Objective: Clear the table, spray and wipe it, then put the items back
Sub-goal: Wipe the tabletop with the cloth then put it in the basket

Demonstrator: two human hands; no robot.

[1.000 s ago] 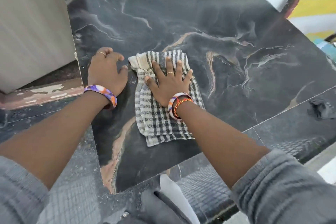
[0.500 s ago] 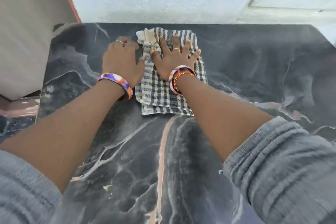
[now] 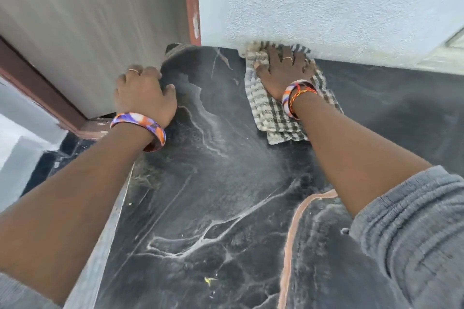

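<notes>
The table [image 3: 213, 208] has a black marble-patterned top with white and orange veins. A checked grey-and-white cloth [image 3: 273, 113] lies flat at its far edge, its top touching the wall. My right hand [image 3: 283, 71] presses flat on the cloth with fingers spread and straight. My left hand [image 3: 144, 94] rests on the table's far left edge, fingers curled over the rim beside the door. No other items stand on the tabletop.
A rough pale blue wall [image 3: 326, 2] runs along the table's far side. A grey door [image 3: 88, 27] with a red-brown frame [image 3: 192, 0] stands at the far left. Small yellow specks [image 3: 209, 281] lie on the near part of the top.
My right hand has pushed the cloth away from me, from mid-table up to the wall. My left hand slid farther along the left edge with it, and my head leaned forward.
</notes>
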